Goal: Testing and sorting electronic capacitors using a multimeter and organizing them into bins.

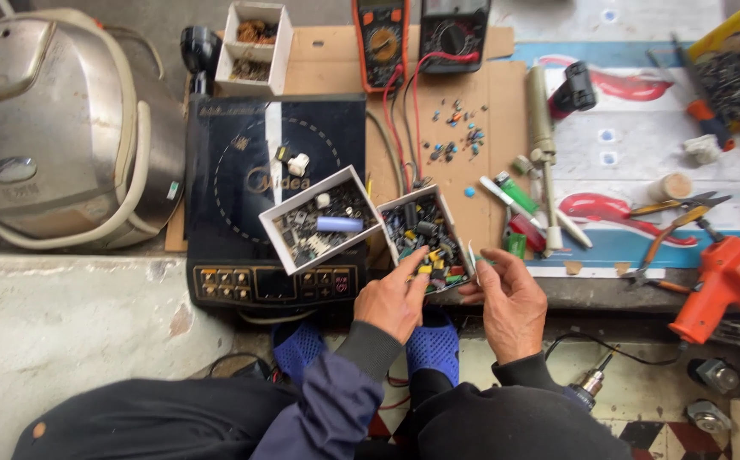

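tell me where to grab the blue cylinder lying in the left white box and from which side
Grip the blue cylinder across its middle, coming straight down from above. It lies flat on top of the loose parts in the white box, long axis left to right, so its long sides are exposed while the box walls block a side approach.

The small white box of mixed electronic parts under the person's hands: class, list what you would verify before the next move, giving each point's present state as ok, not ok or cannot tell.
1. Left hand reaches into the box of mixed parts: ok.
2. Right hand steadies the box's near corner: ok.
3. A part is pinched between the left fingers: cannot tell.
4. The box sits level: not ok, it tilts, partly over the induction cooker edge.
5. The neighbouring white box is apart from both hands: ok.
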